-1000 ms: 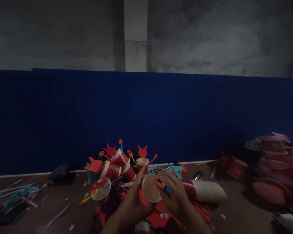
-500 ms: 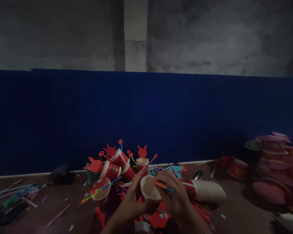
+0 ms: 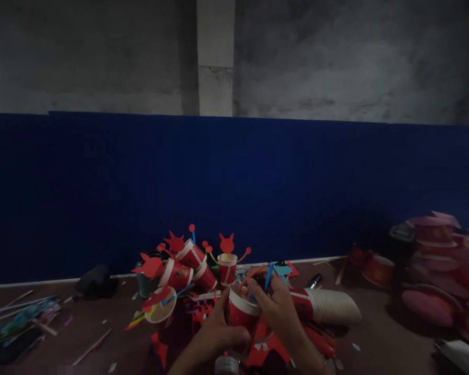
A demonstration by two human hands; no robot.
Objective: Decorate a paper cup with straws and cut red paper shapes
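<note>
My left hand [image 3: 222, 330] is wrapped round a red paper cup [image 3: 243, 311] with a white rim, held upright with a slight tilt in front of me. Over the cup's mouth, my right hand [image 3: 276, 303] pinches a thin orange straw-like strip [image 3: 254, 272] and a blue one [image 3: 269, 276]. The orange strip curves at the rim and the blue one points up; whether either is fixed to the cup is hidden by the fingers. Just beyond stands a finished-looking cup figure [image 3: 227, 266] with a red eared paper head and two strip arms ending in red discs.
More cup figures [image 3: 176, 274] are heaped left of centre, and another cup [image 3: 162, 307] stands nearer. At right lie a stack of paper cups [image 3: 332, 306] and a black marker [image 3: 316, 281]. Red paper scraps [image 3: 268, 349] and a jar [image 3: 226, 364] are close below. Pink pieces [image 3: 433, 260] fill the far right.
The cup has tilted so its red side shows more. My right hand has turned and the strips have swung upward, from lying across the cup's right edge to standing above the rim.
</note>
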